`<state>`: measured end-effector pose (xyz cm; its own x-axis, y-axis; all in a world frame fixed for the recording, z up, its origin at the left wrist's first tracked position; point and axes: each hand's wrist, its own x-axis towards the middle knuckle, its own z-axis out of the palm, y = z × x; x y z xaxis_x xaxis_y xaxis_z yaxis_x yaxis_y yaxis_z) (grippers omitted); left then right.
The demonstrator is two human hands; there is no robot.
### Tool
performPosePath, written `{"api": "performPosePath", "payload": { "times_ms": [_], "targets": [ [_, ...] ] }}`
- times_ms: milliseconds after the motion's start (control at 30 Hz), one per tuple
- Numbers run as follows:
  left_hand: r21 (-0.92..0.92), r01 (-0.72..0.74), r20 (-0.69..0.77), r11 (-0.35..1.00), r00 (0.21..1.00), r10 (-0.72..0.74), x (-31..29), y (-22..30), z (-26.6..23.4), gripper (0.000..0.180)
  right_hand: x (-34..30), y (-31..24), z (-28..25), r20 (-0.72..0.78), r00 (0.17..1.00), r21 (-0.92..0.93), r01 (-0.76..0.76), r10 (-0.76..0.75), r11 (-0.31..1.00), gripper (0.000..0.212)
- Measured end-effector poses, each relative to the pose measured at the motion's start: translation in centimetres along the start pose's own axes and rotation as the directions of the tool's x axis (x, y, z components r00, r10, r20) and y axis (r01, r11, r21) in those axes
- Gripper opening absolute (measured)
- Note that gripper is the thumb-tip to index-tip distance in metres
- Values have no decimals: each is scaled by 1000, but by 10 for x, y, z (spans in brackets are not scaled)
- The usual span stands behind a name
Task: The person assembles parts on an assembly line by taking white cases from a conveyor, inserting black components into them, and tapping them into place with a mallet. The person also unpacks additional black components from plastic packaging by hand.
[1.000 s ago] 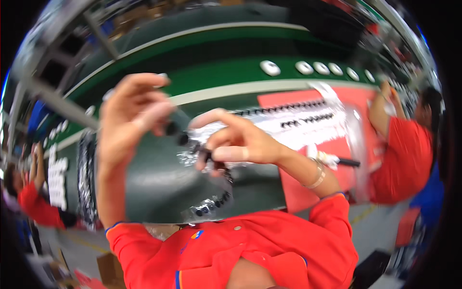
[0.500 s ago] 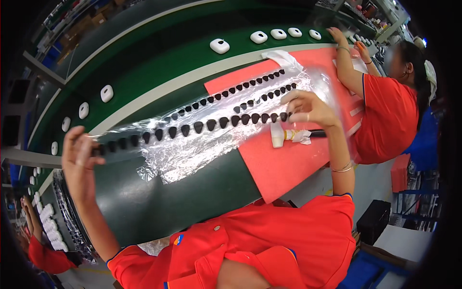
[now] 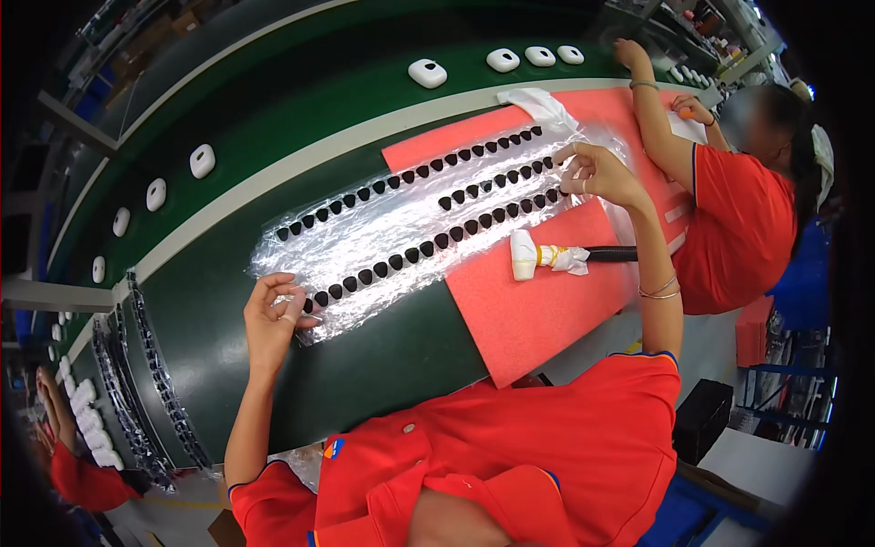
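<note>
A clear plastic strip [image 3: 441,241] carrying a row of small black pads runs between my hands, lying over a crinkled clear plastic sheet [image 3: 355,219]. My left hand [image 3: 273,321] pinches its near left end with thumb and fingers. At the far right end, my right hand [image 3: 603,176] is closed on the strip, though the fingertips partly hide the grip. Two more rows of black pads show on the sheet beyond: a long row [image 3: 407,178] and a shorter row [image 3: 486,187].
Under the sheet's right part lies a pink foam mat [image 3: 510,337], bearing a white-headed mallet [image 3: 522,254] and a white cloth [image 3: 538,106]. Dark strips [image 3: 118,392] hang at the left table edge. White rounded cases [image 3: 427,73] line the green belt. A co-worker [image 3: 743,210] sits at right.
The strip has come down from above the sheet onto it. My left hand has moved right and nearer me; my right hand has shifted slightly right and away. Cases on the belt have shifted.
</note>
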<state>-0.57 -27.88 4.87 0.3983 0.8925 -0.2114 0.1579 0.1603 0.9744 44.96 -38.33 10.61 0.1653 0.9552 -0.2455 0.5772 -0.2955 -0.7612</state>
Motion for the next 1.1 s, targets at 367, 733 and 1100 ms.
{"api": "performPosePath", "payload": {
  "times_ms": [367,733,1100],
  "targets": [
    [64,49,48,997,997,-52,-1,7,0,26,5,0,6,-91,996,-144,-1,-12,990,38],
    [756,-592,397,281,755,522,-21,18,9,23,-21,3,31,-544,713,-569,76,-443,819,14],
    [744,-519,355,421,841,408,-18,17,-2,21,-58,-39,68,-3,957,-253,280,-290,926,37]
  ]
}}
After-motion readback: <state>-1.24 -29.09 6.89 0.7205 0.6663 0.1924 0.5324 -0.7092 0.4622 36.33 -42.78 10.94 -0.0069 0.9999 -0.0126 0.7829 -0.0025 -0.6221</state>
